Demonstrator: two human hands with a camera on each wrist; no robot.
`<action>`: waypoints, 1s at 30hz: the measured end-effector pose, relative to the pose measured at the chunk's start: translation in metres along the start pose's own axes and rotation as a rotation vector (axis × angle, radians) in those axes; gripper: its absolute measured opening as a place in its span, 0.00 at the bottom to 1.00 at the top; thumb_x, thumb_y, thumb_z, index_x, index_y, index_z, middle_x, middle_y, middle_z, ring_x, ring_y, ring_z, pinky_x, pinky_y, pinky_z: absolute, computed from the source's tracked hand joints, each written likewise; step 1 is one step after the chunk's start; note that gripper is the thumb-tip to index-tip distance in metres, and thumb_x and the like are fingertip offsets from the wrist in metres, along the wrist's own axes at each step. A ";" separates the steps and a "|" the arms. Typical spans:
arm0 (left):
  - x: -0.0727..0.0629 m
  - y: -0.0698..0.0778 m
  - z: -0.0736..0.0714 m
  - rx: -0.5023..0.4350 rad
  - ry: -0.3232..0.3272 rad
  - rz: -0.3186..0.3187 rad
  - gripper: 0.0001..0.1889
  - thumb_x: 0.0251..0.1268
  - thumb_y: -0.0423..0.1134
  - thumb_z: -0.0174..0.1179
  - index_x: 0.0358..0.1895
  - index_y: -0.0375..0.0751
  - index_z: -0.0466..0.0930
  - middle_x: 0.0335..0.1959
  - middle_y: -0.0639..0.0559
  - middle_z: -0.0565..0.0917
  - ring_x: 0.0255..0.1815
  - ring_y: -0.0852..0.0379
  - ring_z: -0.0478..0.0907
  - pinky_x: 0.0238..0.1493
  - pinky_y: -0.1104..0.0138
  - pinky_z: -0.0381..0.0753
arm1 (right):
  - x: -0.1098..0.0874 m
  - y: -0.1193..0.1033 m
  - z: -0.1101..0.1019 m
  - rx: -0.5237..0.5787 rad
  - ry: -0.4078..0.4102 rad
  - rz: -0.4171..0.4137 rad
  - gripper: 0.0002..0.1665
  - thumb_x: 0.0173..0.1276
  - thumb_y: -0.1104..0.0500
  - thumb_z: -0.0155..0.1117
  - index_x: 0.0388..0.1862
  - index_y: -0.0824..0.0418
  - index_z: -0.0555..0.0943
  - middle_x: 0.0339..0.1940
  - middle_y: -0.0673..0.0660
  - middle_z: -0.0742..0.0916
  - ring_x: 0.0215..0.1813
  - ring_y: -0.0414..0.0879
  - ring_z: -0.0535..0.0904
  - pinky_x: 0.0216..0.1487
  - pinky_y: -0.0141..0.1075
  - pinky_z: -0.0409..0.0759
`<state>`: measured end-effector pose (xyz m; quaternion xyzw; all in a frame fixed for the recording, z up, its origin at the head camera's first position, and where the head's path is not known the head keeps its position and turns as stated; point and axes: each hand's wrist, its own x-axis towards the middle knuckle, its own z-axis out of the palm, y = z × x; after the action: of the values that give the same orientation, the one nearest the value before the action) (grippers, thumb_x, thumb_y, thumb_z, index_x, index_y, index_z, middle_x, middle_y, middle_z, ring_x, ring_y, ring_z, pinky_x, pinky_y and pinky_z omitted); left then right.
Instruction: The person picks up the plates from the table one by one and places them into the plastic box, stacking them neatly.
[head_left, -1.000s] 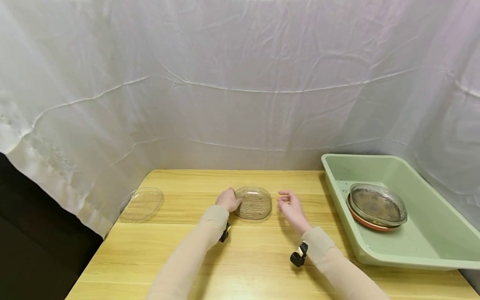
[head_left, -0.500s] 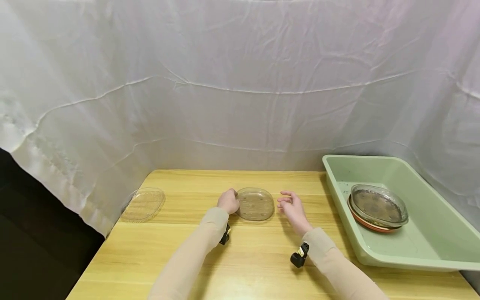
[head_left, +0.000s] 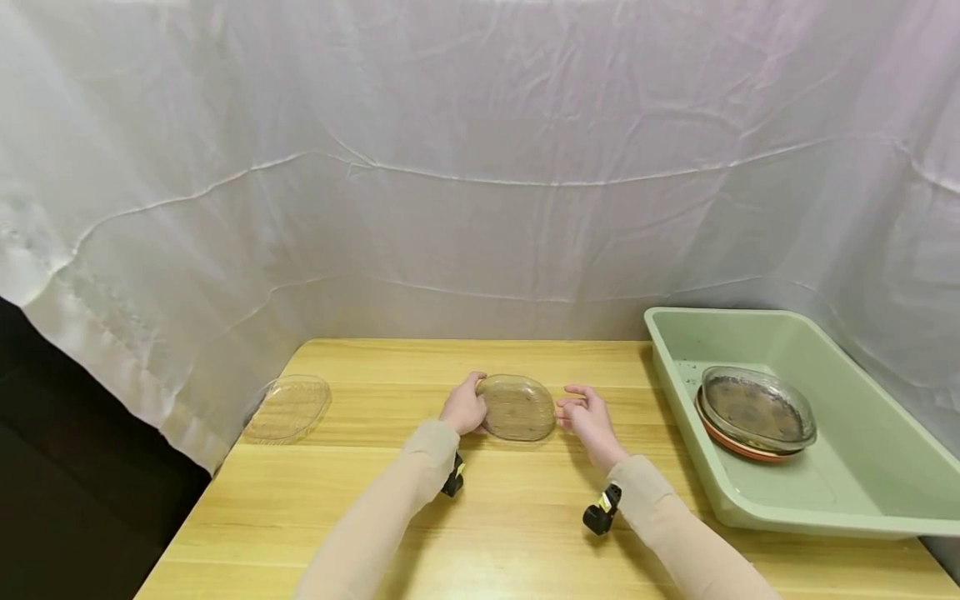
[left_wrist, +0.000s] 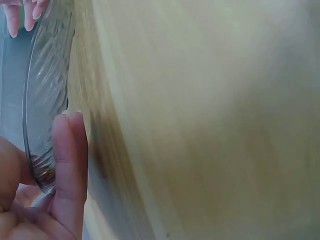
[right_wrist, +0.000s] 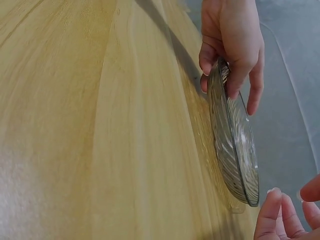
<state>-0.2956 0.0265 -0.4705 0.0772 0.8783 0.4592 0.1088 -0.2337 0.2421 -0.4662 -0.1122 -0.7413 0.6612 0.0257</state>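
Note:
A clear oval glass dish (head_left: 517, 408) with ribbed sides is at the middle of the table, and its near edge looks close to the wood. At its left end, my left hand (head_left: 462, 408) pinches the rim; in the left wrist view the thumb is on the inner side and the fingers (left_wrist: 70, 160) on the outer side. Just off the dish's right end is my right hand (head_left: 592, 423), its fingers loosely bent and holding nothing. A small gap separates those fingertips (right_wrist: 272, 197) from the rim in the right wrist view.
Another clear glass plate (head_left: 288, 408) lies at the table's left edge. On the right stands a large green tub (head_left: 862, 492), holding a glass dish (head_left: 757, 408) stacked on a reddish-orange plate (head_left: 742, 451). Grey-white curtain (head_left: 480, 242) hangs behind the wooden table (head_left: 517, 525).
The glass dish has shifted slightly to the right, and my left hand has gone with it. My right hand stays almost in place, so the gap to the dish is narrower.

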 end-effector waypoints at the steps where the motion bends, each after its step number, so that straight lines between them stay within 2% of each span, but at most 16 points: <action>1: -0.001 -0.001 0.000 -0.014 -0.005 0.001 0.28 0.76 0.28 0.44 0.78 0.44 0.59 0.30 0.39 0.83 0.16 0.57 0.79 0.18 0.66 0.85 | 0.000 0.000 0.000 0.003 0.000 0.002 0.29 0.69 0.72 0.46 0.70 0.72 0.64 0.54 0.71 0.81 0.38 0.40 0.81 0.41 0.26 0.82; 8: -0.003 -0.005 0.005 -0.121 -0.035 -0.007 0.29 0.78 0.29 0.41 0.79 0.45 0.55 0.30 0.39 0.82 0.17 0.57 0.78 0.19 0.64 0.86 | 0.001 0.004 -0.001 0.032 0.018 0.006 0.29 0.68 0.73 0.45 0.69 0.73 0.64 0.55 0.73 0.80 0.37 0.41 0.81 0.39 0.25 0.82; 14: -0.003 -0.006 0.007 -0.128 -0.013 0.006 0.28 0.78 0.29 0.39 0.79 0.44 0.56 0.29 0.40 0.81 0.15 0.58 0.79 0.19 0.65 0.86 | 0.002 0.007 -0.004 0.029 0.032 0.004 0.30 0.66 0.74 0.45 0.69 0.73 0.65 0.53 0.71 0.81 0.37 0.41 0.81 0.40 0.26 0.83; 21: -0.007 -0.003 0.006 -0.157 -0.008 0.008 0.27 0.79 0.30 0.38 0.79 0.43 0.56 0.35 0.37 0.81 0.17 0.57 0.80 0.22 0.65 0.88 | 0.001 0.008 -0.007 0.023 0.037 0.007 0.29 0.67 0.74 0.46 0.69 0.72 0.65 0.53 0.71 0.81 0.37 0.41 0.81 0.40 0.26 0.84; 26: -0.008 0.001 0.003 -0.187 -0.016 0.019 0.26 0.80 0.31 0.37 0.79 0.40 0.55 0.35 0.34 0.81 0.19 0.55 0.82 0.24 0.64 0.89 | 0.000 0.007 -0.010 0.013 0.032 0.005 0.29 0.68 0.73 0.46 0.69 0.72 0.65 0.53 0.70 0.81 0.38 0.41 0.81 0.41 0.27 0.84; 30: -0.008 0.005 0.000 -0.224 -0.014 0.026 0.27 0.80 0.31 0.37 0.79 0.42 0.55 0.45 0.29 0.82 0.20 0.54 0.83 0.28 0.61 0.90 | 0.000 0.006 -0.012 0.004 0.032 0.010 0.28 0.70 0.72 0.45 0.69 0.71 0.65 0.52 0.68 0.81 0.38 0.42 0.81 0.41 0.27 0.84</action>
<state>-0.2881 0.0271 -0.4655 0.0793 0.8196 0.5552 0.1170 -0.2312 0.2541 -0.4704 -0.1262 -0.7388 0.6611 0.0345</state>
